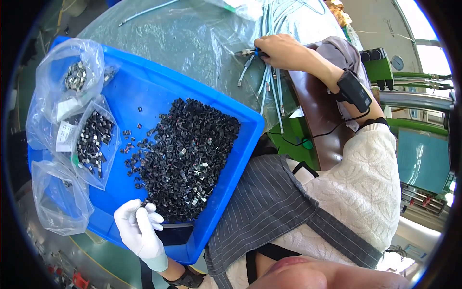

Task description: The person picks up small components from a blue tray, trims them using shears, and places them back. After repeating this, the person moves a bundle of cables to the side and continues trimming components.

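Note:
My left hand (143, 230), in a white glove, hovers over the near corner of a blue plastic bin (192, 89). Its thumb and fingers pinch together around a small black part (145, 203), mostly hidden by the fingertips. Beside it, a large heap of small black connector-like parts (185, 159), some with shiny metal bits, fills the bin's right side. Bare-fingered, my right hand (280, 51) grips pliers with dark blue handles (258, 53) beyond the bin, the metal jaws pointing left. Just below the jaws lies a short light-blue cable piece (245, 70).
Clear plastic bags (98, 137) holding small metal and black parts lie along the bin's left side. A dark flat rectangular object (175, 234) rests at the bin's near wall. Light-blue cables (279, 19) spread over the plastic-covered table (159, 48). Green machinery (378, 67) stands at right.

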{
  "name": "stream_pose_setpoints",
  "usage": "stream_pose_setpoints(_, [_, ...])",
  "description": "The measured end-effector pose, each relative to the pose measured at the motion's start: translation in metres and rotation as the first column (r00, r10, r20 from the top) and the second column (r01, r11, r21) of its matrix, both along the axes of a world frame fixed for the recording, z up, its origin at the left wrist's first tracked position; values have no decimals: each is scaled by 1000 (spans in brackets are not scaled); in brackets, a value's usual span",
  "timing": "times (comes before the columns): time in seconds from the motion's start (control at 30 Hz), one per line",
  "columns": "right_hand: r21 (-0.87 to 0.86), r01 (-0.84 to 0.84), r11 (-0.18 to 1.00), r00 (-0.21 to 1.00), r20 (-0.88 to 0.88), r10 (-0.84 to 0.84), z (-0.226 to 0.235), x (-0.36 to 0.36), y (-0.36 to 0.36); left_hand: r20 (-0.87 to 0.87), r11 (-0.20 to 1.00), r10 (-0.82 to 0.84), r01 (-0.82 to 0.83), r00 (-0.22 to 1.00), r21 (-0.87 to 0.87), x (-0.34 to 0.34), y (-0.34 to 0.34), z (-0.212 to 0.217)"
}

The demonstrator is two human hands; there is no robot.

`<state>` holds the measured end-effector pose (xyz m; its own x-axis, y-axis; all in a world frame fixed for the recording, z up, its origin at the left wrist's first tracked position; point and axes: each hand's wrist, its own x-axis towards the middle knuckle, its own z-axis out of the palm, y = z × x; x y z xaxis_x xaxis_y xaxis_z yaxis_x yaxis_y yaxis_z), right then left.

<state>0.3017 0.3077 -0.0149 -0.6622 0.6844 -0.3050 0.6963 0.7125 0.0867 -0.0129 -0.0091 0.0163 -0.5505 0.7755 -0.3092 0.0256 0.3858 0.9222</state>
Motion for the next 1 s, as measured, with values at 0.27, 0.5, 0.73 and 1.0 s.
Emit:
stream_pose_setpoints(0.27, [-293,-297,909,774,-631,50,58,-81,-69,-11,1000,1,-1,1000,13,-3,-9,-2])
stream_pose_setpoints(0.5, [-67,-19,998,757,-653,-30,53,-55,-49,21,1000,0,-1,1000,31,-7,-1,-5])
stream_pose_setpoints(0.73, [-417,582,698,779,40,-626,8,53,85,-23,995,20,-18,1000,99,-8,1,-2])
stream_pose_setpoints(1.0, [-345,403,848,835,-242,-495,30,-31,68,-3,953,105,-100,994,285,-24,-7,-10])
